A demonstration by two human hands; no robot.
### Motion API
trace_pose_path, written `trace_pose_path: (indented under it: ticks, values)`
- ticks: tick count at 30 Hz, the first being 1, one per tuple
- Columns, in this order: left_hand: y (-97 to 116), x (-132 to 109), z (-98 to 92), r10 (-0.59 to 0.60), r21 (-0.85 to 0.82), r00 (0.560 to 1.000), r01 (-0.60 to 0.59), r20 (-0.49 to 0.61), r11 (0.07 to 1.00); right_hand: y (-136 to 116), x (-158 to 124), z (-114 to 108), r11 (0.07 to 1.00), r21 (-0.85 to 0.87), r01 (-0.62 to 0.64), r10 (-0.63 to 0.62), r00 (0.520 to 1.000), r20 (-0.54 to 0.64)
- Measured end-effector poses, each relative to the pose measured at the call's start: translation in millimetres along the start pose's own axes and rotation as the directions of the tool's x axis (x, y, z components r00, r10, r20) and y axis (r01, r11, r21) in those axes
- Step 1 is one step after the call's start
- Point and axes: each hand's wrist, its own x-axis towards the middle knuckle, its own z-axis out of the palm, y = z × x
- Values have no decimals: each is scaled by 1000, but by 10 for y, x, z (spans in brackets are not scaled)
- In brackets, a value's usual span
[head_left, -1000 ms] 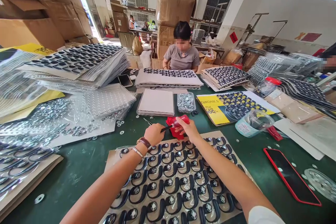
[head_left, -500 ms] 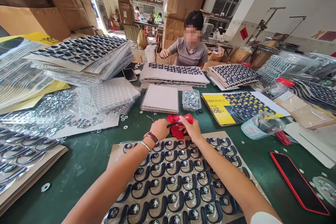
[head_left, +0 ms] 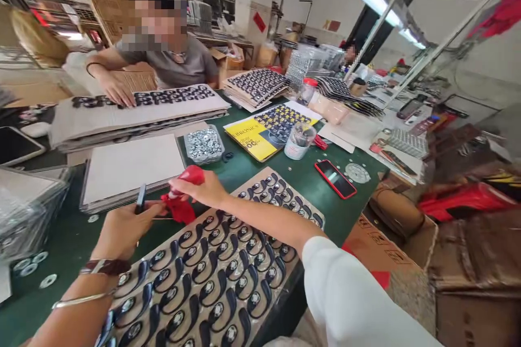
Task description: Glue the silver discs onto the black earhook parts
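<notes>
A rounded red bottle [head_left: 192, 174] was held tilted, just beside a crumpled red cloth [head_left: 181, 210], while a slim dark stick [head_left: 140, 198] stood nearly upright, apart from the bottle.

We count two bare hands, one left hand [head_left: 122, 230] and one right hand [head_left: 207, 190], and two bands on the left wrist: one brown strap [head_left: 108, 267], one silver bangle [head_left: 81, 300]. There we see one red bottle [head_left: 192, 174], one red cloth [head_left: 183, 209] and one slim dark tool [head_left: 141, 199]. On the bench [head_left: 309, 184] we find one near sheet [head_left: 260, 177] with dozens of black hooked parts [head_left: 175, 255], some covered, so we give no total. We make out two phones, one red-cased phone [head_left: 336, 179] at right and one white-edged phone [head_left: 16, 143] at left; one clear box [head_left: 204, 159]; at least four loose washers [head_left: 43, 283] at near left; one labelled tub [head_left: 296, 150]; one round clear dish [head_left: 357, 172]. Across from us we count one co-worker [head_left: 175, 68].
</notes>
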Motion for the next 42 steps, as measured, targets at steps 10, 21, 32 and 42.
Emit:
trace_pose_path:
  ticks: [10,21,32,42]
  values:
    - [-259,-118,-175,-138,248,990,142,-35,958,98,0,37,982,179,-60,76,993,-87]
    - [-783,-1134,-1024,68,352,970,19,-234,936,185,-14,661,982,93,-166,163,986,45]
    - [-1192,-1637,-1137,151,544,905,100,-397,833,143,-121,1317,836,150,-528,424,794,436]
    - [-1145,-1691,-1290,176,678,922,114,-344,727,205,-201,2012,596,348,-724,379,636,673]
